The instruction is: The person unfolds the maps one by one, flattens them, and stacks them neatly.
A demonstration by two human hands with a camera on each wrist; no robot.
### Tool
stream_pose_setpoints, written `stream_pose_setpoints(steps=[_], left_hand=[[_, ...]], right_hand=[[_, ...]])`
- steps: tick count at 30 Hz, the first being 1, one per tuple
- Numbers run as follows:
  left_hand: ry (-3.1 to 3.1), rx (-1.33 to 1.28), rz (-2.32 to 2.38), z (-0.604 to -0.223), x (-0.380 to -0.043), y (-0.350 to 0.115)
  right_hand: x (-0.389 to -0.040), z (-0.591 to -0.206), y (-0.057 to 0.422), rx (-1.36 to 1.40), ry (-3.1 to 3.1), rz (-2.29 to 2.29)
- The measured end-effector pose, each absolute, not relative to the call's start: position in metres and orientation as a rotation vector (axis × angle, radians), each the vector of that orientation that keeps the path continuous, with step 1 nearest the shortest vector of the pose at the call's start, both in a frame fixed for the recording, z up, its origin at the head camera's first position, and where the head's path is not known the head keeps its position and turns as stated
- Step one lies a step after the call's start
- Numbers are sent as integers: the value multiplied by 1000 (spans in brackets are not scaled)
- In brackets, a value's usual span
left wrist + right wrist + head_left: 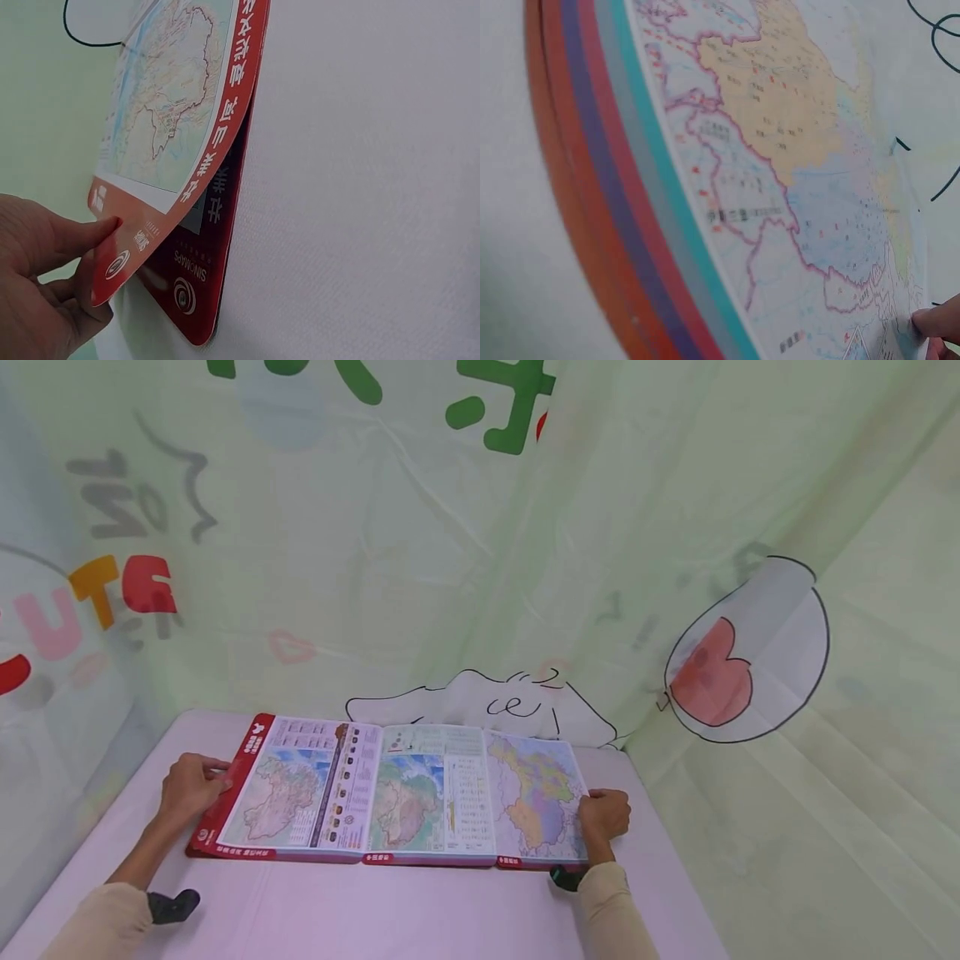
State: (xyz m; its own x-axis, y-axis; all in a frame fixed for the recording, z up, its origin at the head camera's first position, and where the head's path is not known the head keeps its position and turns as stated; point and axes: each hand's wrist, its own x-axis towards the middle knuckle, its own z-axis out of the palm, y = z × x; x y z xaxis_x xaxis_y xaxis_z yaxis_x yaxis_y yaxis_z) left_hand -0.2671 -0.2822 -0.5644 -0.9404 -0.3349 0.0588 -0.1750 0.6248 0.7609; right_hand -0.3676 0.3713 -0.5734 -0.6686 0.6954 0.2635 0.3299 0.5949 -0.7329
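A wide fold-out map sheet [465, 793] with three map panels lies across the table. Its left margin is a red band [232, 797], which my left hand [187, 787] pinches. In the left wrist view, thumb and fingers lift the corner of this red-edged sheet [124, 255], and a darker red layer [180, 289] lettered SINOMAPS shows beneath it. At the opposite end, my right hand [606, 814] grips the right edge. The right wrist view shows only the thumb [937, 322] on the map; the fingers behind it are mostly hidden. Layered coloured stripes [607, 150] run along the map's near edge.
The pale pink table [375, 914] extends in front of the map. Behind and to the right hang light green curtains [300, 568] with printed letters and drawings. A black wrist-worn piece [174, 906] juts from the left sleeve, and another [566, 878] from the right.
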Motion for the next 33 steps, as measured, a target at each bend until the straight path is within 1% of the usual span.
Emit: stream_pose_setpoints(steps=[9,20,27,33], left_hand=[[-2642,435,-1212,-568,-267,-283],[-2596,451,-1178,-574,-259,-285],[-2620,496,-1122,-577,-263,-284],[-2659,497,-1051,-580,-258,-281]], right_hand=[[-384,-597,390,-848,-2269,880],[-371,-588,382,-867,-2280,926],[-379,-605,395,-908,-2274,873],[-383,-625,409,-953,-2245,936]])
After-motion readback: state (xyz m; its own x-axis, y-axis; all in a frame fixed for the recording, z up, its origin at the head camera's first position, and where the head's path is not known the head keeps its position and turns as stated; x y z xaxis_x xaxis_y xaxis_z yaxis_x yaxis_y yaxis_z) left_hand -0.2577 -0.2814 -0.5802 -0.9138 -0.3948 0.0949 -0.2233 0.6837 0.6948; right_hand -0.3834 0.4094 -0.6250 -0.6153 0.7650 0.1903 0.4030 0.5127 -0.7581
